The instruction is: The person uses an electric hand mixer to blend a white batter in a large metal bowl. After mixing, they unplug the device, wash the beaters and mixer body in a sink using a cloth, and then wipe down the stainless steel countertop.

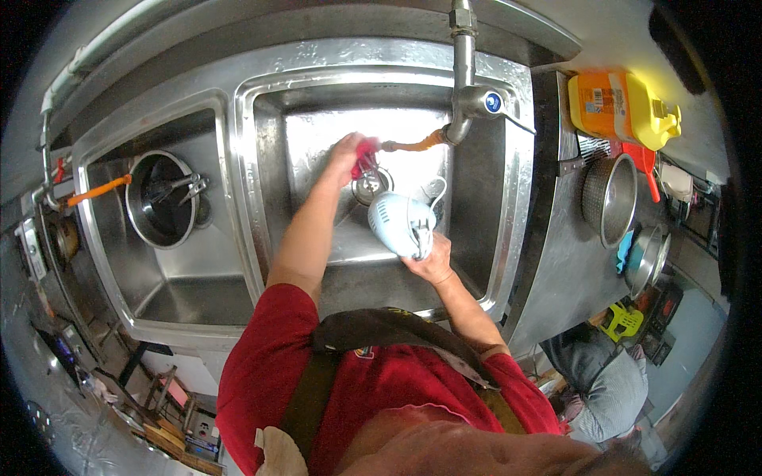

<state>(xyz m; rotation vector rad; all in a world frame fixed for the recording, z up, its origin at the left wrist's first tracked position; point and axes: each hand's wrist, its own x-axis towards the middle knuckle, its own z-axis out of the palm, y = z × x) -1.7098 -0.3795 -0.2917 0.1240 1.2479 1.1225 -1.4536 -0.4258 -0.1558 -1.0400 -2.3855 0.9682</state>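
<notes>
My right hand grips the handle of a pale blue electric hand mixer over the right-hand sink basin. Its white cord loops beside the body and is bunched near my hand. The wire beaters point away from me, above the round drain. My left hand, somewhat blurred, holds a red cloth or scrubbing pad against the beaters. Part of the beaters is hidden by the red material.
A metal tap with an orange hose reaches over the basin. In the left basin stands a pot holding metal utensils. To the right are a yellow jug, a perforated colander and bowls. Another person is at lower right.
</notes>
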